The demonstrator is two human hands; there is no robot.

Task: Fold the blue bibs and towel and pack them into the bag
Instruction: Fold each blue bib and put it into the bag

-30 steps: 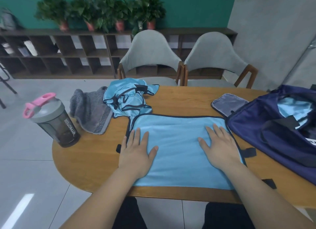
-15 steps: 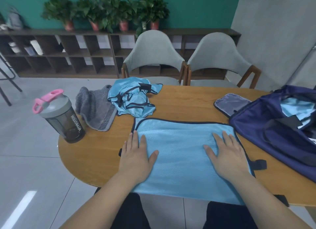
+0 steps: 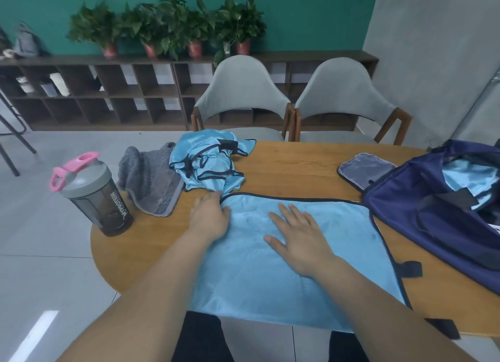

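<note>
Bib [image 3: 311, 275]: likely limp, slick; lift by corners.
Left hand [image 3: 209, 217]: fingers at corner, grip unclear.
Right hand [image 3: 297, 234]: fingers flat, pressing.

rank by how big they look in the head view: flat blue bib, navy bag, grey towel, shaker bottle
1. flat blue bib
2. navy bag, though cut off by the frame edge
3. grey towel and shaker bottle: look about alike

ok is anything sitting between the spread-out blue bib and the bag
Nothing visible: the blue bib lies flat with its right edge close beside the open navy bag, only bare table between.
</note>
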